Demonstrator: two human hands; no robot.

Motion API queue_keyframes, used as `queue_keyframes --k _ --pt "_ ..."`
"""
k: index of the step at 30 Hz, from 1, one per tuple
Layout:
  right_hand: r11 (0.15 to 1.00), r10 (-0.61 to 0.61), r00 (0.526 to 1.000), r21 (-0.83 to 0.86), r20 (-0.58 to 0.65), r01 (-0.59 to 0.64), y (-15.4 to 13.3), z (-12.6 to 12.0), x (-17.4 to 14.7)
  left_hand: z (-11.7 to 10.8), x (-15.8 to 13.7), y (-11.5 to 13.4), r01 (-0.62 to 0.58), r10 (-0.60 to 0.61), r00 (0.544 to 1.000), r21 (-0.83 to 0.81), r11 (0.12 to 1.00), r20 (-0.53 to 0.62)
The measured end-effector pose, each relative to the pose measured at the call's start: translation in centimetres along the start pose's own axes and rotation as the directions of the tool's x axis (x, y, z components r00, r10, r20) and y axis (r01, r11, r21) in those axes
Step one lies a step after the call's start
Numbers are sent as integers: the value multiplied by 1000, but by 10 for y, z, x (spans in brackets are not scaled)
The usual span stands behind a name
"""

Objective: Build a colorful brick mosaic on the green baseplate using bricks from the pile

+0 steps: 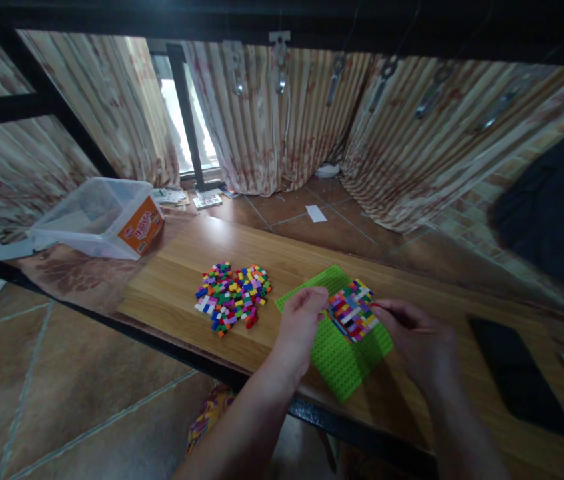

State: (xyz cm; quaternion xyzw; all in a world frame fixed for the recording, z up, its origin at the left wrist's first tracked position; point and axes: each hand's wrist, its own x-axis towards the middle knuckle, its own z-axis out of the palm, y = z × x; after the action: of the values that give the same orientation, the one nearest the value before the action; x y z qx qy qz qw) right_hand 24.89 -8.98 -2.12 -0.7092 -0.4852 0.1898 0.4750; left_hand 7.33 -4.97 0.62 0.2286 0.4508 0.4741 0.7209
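Right beside one brick patch (353, 311), right hand (419, 337) pinches one red bit (377, 305), left hand (302, 320) curled, can't tell what's inside.

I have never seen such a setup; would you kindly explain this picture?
There's no machine: a person works bare-handed, filmed by a head-worn camera looking forward and down. On the wooden tabletop lie a heap of colourful bricks, a green baseplate bearing a patch of bricks, and a dark flat object; a clear bin stands to the left. The right hand seems to pinch a small red piece near the patch. What the left hand holds, if anything, is hidden.
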Motion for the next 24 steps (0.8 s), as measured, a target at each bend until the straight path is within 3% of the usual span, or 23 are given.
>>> queue_keyframes --k 3,8,16,24 --pt "996 89 996 -26 -11 -90 12 -2 2 0 0 1 17 -17 1000 23 1000 -2" --pt "999 -1 999 -51 40 3 14 10 0 1 -2 2 18 -19 1000 38 999 20" --pt "981 -73 997 -184 -18 68 10 18 7 -1 0 3 29 -31 999 76 997 25" --pt "972 -39 995 -235 -94 16 8 23 9 -1 -2 4 38 -42 998 87 995 38"
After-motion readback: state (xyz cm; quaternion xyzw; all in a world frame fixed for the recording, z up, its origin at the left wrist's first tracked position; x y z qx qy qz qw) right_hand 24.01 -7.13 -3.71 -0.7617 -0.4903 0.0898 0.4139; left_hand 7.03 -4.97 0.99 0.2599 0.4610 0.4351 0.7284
